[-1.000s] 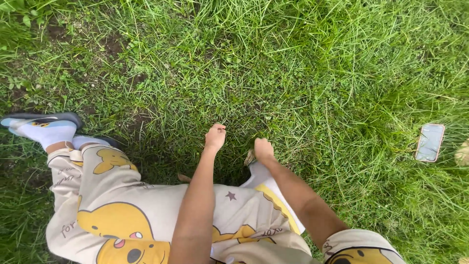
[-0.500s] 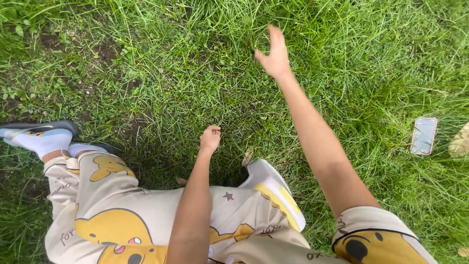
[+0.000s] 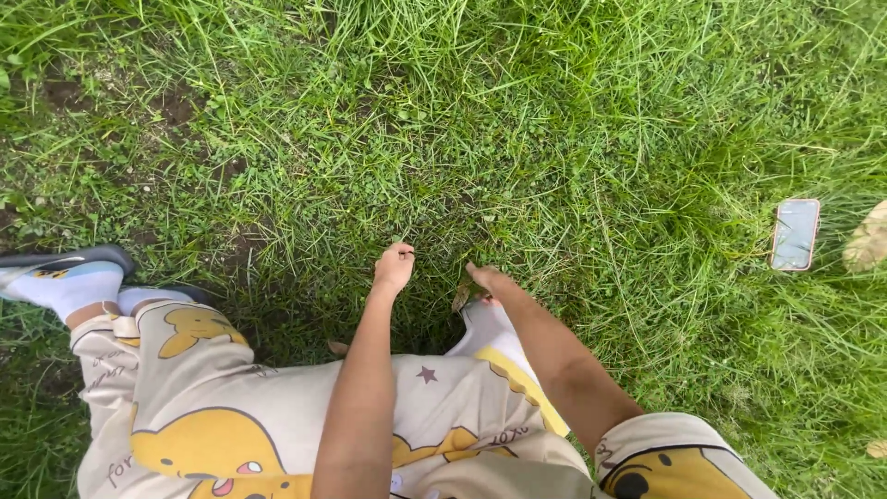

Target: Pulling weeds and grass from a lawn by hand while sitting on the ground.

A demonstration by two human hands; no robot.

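I sit in the grass in cream trousers [image 3: 231, 407] printed with yellow cartoon bears. My left hand [image 3: 394, 266] rests low in the grass [image 3: 517, 120] ahead of my knee, fingers curled shut; whether blades are inside it I cannot tell. My right hand [image 3: 490, 282] is down at the ground just right of it, fingers stretched flat over the grass. It touches a small brown dry leaf [image 3: 460, 298] by the toe of my white and yellow shoe [image 3: 494, 340]. Nothing shows in that hand.
A phone [image 3: 795, 234] in a pink case lies face up in the grass at the right, with a dry leaf [image 3: 868, 238] beside it. My other foot in a blue-white sock [image 3: 65, 288] and dark slipper [image 3: 74, 257] is at the left. Bare soil patches [image 3: 176, 106] lie at the upper left.
My right hand was closed by the shoe toe, then swung far forward with fingers spread, and has now come back down to the same spot. My left hand stayed put.
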